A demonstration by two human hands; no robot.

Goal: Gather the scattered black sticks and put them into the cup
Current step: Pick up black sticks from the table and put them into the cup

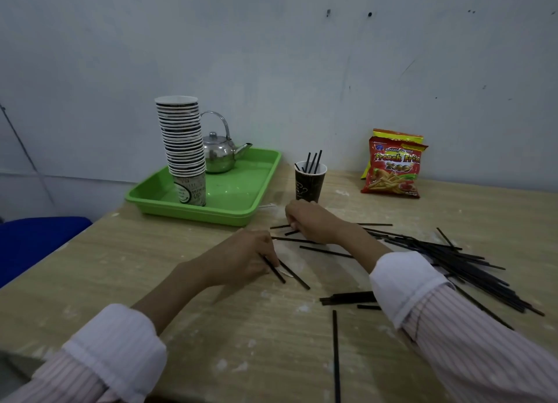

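Entry, head view: we logged a wooden desk point(211, 327) set against a pale wall point(271, 55). Task items came first. The cup point(311, 188), of dark paper, stood upright towards the back of the desk, just right of a green tray point(193, 212), with a few standing sticks point(314, 161) leaning inside it. The black sticks point(477, 269) lay loose on the desk, most of them in a crossed heap at the right. A small bundle point(350, 297) lay nearer the middle, and a lone stick point(335, 357) pointed at the near edge. Hands — the left hand point(241, 257) lay low on the desk with fingers curled, pinching one short stick point(274, 271), with another lying just beside it. The right hand point(311, 221) sat just in front of the cup, knuckles up and fingers bent down over the ends of several sticks; we could not tell whether it gripped them or only touched them. Both sleeves were striped with turned-back cuffs. Other items: on the tray stood a tall stack of paper cups point(184, 142) and a steel kettle point(220, 155). Two snack packets point(392, 167) leaned on the wall at the right.
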